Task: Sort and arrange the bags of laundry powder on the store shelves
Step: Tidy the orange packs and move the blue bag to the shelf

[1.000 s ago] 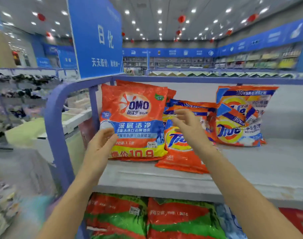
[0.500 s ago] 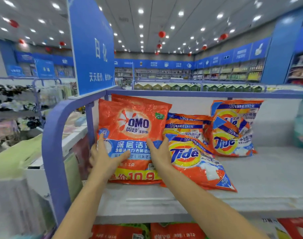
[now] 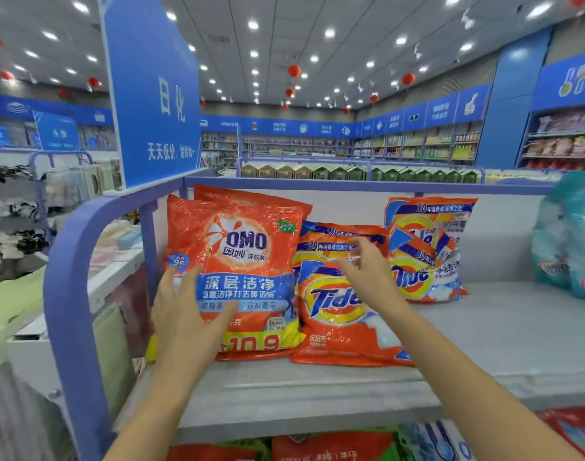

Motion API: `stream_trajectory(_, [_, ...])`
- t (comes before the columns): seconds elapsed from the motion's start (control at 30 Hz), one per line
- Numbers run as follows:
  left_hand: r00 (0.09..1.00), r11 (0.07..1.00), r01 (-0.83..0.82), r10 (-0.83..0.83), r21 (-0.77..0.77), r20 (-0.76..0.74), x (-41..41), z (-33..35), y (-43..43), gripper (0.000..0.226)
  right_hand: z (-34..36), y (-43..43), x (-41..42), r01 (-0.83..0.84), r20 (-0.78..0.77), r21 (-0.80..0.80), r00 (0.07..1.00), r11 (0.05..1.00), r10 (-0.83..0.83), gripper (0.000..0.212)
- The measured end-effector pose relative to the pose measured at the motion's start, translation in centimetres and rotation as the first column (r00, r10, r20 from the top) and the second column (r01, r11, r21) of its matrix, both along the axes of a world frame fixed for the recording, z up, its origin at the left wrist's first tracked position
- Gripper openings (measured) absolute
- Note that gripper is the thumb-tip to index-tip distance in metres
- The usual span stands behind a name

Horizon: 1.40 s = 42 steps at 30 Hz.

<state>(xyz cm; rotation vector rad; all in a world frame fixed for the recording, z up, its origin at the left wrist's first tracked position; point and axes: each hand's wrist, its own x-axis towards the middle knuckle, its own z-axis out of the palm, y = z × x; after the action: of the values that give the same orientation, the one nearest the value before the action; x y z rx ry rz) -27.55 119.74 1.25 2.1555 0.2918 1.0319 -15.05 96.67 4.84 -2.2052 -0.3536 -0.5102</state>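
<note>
An orange OMO bag [image 3: 247, 247] stands upright at the left end of the grey shelf [image 3: 484, 334], with a second OMO bag [image 3: 251, 196] right behind it. My left hand [image 3: 188, 314] rests flat on its lower left front, fingers spread. Next to it an orange Tide bag [image 3: 337, 307] leans back on another Tide bag [image 3: 344, 231]. My right hand [image 3: 367, 277] reaches over the front Tide bag, its fingertips at the bag's upper part, fingers loosely extended. Further right, more Tide bags [image 3: 430, 247] lean against the white back panel.
Teal bags [image 3: 577, 234] stand at the shelf's far right. The shelf's blue frame post [image 3: 68, 294] curves down on the left, under a blue hanging sign [image 3: 151, 94]. Red and green bags [image 3: 334, 447] fill the shelf below. Bare shelf lies between the Tide and teal bags.
My right hand left the OMO bag's right edge and moved up and right over the Tide bag. My left hand stays on the OMO bag. The view has come closer.
</note>
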Motion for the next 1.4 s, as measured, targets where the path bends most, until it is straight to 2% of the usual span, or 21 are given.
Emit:
stream_trajectory(0.03, [0.994, 0.995, 0.081, -0.084, 0.051, 0.064, -0.4, 0.4, -1.3, 0.063, 0.1, -2.8, 0.8, 0.149, 0.017, -0.126, 0.989, 0.981, -0.148, 0.032])
stream_trajectory(0.1, [0.937, 0.931, 0.343, -0.349, 0.129, 0.027, -0.7, 1.4, -4.3, 0.052, -0.3, -7.3, 2.0, 0.290, -0.110, -0.312, 0.935, 0.905, -0.337, 0.040])
stream_trajectory(0.17, [0.820, 0.788, 0.571, -0.535, 0.230, -0.202, 0.0, 2.0, -7.5, 0.050, -1.4, -9.0, 2.7, 0.194, -0.349, -0.464, 0.857, 0.864, -0.379, 0.048])
stream_trajectory(0.2, [0.764, 0.710, 0.640, -0.552, 0.292, -0.334, 1.0, 2.1, -9.0, 0.052, -1.9, -9.0, 2.9, 0.119, -0.446, -0.481, 0.820, 0.869, -0.359, 0.048])
stream_trajectory(0.23, [0.716, 0.638, 0.689, -0.522, 0.344, -0.464, 2.0, 2.1, -10.3, 0.057, -2.4, -8.8, 3.4, 0.090, -0.501, -0.442, 0.800, 0.892, -0.329, 0.051])
stream_trajectory(0.27, [0.678, 0.579, 0.718, -0.460, 0.385, -0.573, 2.8, 2.1, -11.5, 0.061, -2.8, -8.4, 3.8, 0.113, -0.559, -0.291, 0.786, 0.950, -0.264, 0.055])
stream_trajectory(0.3, [0.657, 0.533, 0.732, -0.390, 0.424, -0.645, 3.6, 1.9, -12.5, 0.065, -3.2, -7.9, 4.0, 0.166, -0.616, -0.061, 0.770, 0.984, -0.168, 0.057])
stream_trajectory(0.33, [0.654, 0.493, 0.734, -0.327, 0.467, -0.683, 4.2, 1.6, -13.1, 0.067, -3.5, -7.5, 4.4, 0.208, -0.613, 0.109, 0.783, 0.972, -0.100, 0.050])
stream_trajectory(0.4, [0.652, 0.431, 0.735, -0.236, 0.524, -0.721, 4.9, 0.8, -13.7, 0.071, -3.6, -6.9, 4.4, 0.219, -0.538, 0.290, 0.842, 0.932, -0.031, 0.025])
stream_trajectory(0.47, [0.664, 0.403, 0.723, -0.184, 0.561, -0.724, 5.5, -0.1, -13.7, 0.073, -3.5, -6.8, 4.6, 0.138, -0.319, 0.353, 0.947, 0.925, -0.020, 0.014])
stream_trajectory(0.57, [0.715, 0.418, 0.665, -0.120, 0.619, -0.688, 6.7, -0.9, -13.3, 0.078, -2.4, -6.3, 4.6, 0.006, 0.021, 0.368, 1.000, 0.930, -0.015, 0.010])
stream_trajectory(0.67, [0.788, 0.401, 0.579, -0.051, 0.710, -0.614, 8.2, -1.5, -12.9, 0.084, -1.9, -5.0, 5.1, 0.002, 0.154, 0.509, 0.984, 0.861, -0.094, 0.008])
stream_trajectory(0.73, [0.819, 0.378, 0.541, -0.031, 0.752, -0.573, 9.2, -1.9, -12.6, 0.086, -2.1, -4.5, 5.9, 0.020, 0.176, 0.549, 0.975, 0.835, -0.139, 0.009])
stream_trajectory(0.83, [0.834, 0.369, 0.520, -0.026, 0.771, -0.550, 10.2, -2.5, -12.2, 0.086, -2.5, -4.5, 6.8, 0.080, 0.137, 0.497, 0.976, 0.864, -0.169, 0.013])
stream_trajectory(1.0, [0.826, 0.398, 0.515, 0.006, 0.759, -0.564, 9.6, -2.1, -12.5, 0.088, -1.2, -5.7, 6.2, 0.172, -0.010, 0.237, 0.984, 0.956, -0.175, 0.033])
stream_trajectory(1.1, [0.805, 0.461, 0.528, -0.004, 0.713, -0.593, 8.0, -0.8, -12.6, 0.086, -0.2, -7.3, 4.0, 0.102, 0.099, 0.243, 0.987, 0.965, -0.130, 0.036])
stream_trajectory(1.17, [0.812, 0.535, 0.515, -0.056, 0.669, -0.581, 6.4, 0.3, -12.3, 0.082, 0.6, -8.7, 1.5, 0.020, 0.208, 0.275, 0.975, 0.961, -0.080, 0.029])
stream_trajectory(1.23, [0.847, 0.639, 0.485, -0.172, 0.597, -0.503, 4.4, 1.4, -11.6, 0.079, 1.1, -10.7, -1.5, -0.044, 0.279, 0.298, 0.959, 0.953, -0.043, 0.023])
stream_trajectory(1.3, [0.867, 0.735, 0.485, -0.334, 0.474, -0.370, 2.3, 2.0, -11.1, 0.076, 1.3, -12.8, -5.0, -0.083, 0.314, 0.326, 0.949, 0.942, -0.025, 0.021])
stream_trajectory(1.4, [0.823, 0.791, 0.567, -0.558, 0.230, -0.110, -0.7, 1.6, -10.7, 0.066, 0.5, -16.3, -10.7, -0.105, 0.365, 0.375, 0.930, 0.921, -0.043, 0.021])
